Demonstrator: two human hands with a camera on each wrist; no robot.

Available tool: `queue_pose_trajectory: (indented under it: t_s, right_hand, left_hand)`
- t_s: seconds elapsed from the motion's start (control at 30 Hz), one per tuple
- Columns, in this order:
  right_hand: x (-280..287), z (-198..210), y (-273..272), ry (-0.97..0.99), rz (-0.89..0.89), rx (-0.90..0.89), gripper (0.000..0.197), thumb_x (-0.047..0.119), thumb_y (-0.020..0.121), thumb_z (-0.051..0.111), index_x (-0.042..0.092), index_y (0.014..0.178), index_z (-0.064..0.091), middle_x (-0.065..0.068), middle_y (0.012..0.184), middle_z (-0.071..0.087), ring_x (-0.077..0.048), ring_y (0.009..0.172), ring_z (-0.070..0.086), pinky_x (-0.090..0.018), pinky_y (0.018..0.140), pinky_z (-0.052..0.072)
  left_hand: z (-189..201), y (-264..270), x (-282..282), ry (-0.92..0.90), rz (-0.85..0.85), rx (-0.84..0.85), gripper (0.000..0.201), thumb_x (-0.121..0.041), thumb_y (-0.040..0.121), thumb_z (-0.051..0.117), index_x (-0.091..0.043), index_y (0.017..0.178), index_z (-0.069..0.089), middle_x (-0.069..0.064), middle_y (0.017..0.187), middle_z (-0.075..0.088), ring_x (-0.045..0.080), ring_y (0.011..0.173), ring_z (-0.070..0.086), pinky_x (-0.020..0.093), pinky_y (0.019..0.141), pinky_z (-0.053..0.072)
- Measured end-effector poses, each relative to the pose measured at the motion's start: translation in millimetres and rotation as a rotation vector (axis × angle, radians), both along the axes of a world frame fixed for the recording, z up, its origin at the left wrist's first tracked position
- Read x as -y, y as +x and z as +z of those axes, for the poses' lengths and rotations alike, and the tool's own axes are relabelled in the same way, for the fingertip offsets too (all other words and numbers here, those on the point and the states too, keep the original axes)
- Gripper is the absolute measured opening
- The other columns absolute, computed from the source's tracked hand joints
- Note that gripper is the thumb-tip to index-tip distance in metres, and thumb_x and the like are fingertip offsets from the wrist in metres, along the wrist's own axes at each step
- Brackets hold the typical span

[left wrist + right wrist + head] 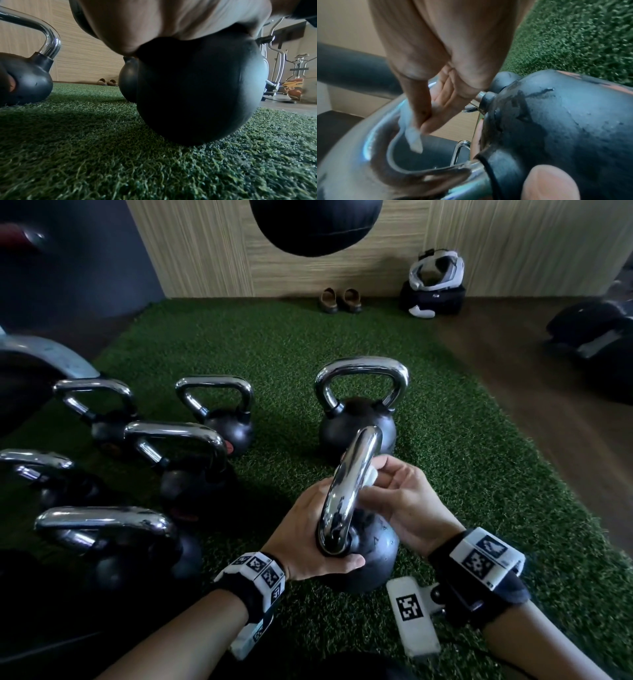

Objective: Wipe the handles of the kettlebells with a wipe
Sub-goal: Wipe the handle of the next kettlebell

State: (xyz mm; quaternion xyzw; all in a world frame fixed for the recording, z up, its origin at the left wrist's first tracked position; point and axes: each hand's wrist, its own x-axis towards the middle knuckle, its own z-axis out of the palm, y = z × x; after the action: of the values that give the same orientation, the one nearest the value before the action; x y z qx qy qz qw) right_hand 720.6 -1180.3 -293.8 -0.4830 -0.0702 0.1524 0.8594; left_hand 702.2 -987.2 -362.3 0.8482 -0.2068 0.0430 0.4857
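A black kettlebell point(371, 559) with a chrome handle point(352, 484) stands on the green turf point(479, 474) just in front of me, tipped a little; its ball point(197, 88) meets the grass in the left wrist view. My left hand point(305, 529) grips it where the handle joins the ball, thumb point(547, 185) on the near side. My right hand point(397, 501) pinches a white wipe point(371, 474) against the right side of the handle's arch. In the right wrist view the fingers point(436, 108) press the wipe point(412, 139) onto the inner curve of the handle point(359, 148).
Another kettlebell point(359, 405) stands right behind this one, and several more point(181, 453) crowd the left side. A hanging black bag point(315, 224) is overhead. Shoes point(340, 300) and a headset on a black case point(435, 278) sit by the wall. Wood floor point(548, 392) lies to the right.
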Motion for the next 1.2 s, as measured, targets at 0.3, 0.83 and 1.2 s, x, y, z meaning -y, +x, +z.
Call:
queue_pose_trajectory:
  t_s: [0.3,0.83,1.2]
  right_hand:
    - [-4.0,2.2,1.2,-0.673,-0.554,0.315,0.027,-0.007,0.068,0.085,0.011,0.079,0.069,-0.004,0.073,0.074,-0.016,0.065,0.070,-0.034,0.063,0.064]
    - [-9.6,9.9,33.0,-1.040,-0.723,0.158,0.019,0.022,0.079,0.081,0.024,0.071,0.064,0.012,0.068,0.063,-0.004,0.064,0.060,-0.018,0.062,0.048]
    - [2.9,-1.6,34.2,-1.048,-0.367,-0.038,0.028,0.020,0.063,0.095,0.011,0.079,0.073,-0.003,0.074,0.076,-0.021,0.068,0.074,-0.036,0.064,0.062]
  left_hand:
    - [-1.5,-1.6,-1.5,0.009,0.023,0.016,0.109,-0.042,0.057,0.100,-0.067,0.137,0.030,-0.003,0.147,0.052,0.016,0.141,0.049,0.048,0.117,0.040]
    - [0.8,-3.5,-2.9,0.048,0.014,-0.013,0.115,-0.052,0.059,0.097,-0.075,0.137,0.016,-0.008,0.153,0.046,0.010,0.145,0.042,0.044,0.122,0.035]
    - [25.9,2.1,-15.0,0.264,-0.112,-0.238,0.109,-0.022,0.067,0.095,-0.034,0.153,0.029,-0.008,0.160,0.037,0.009,0.150,0.034,0.031,0.125,0.029]
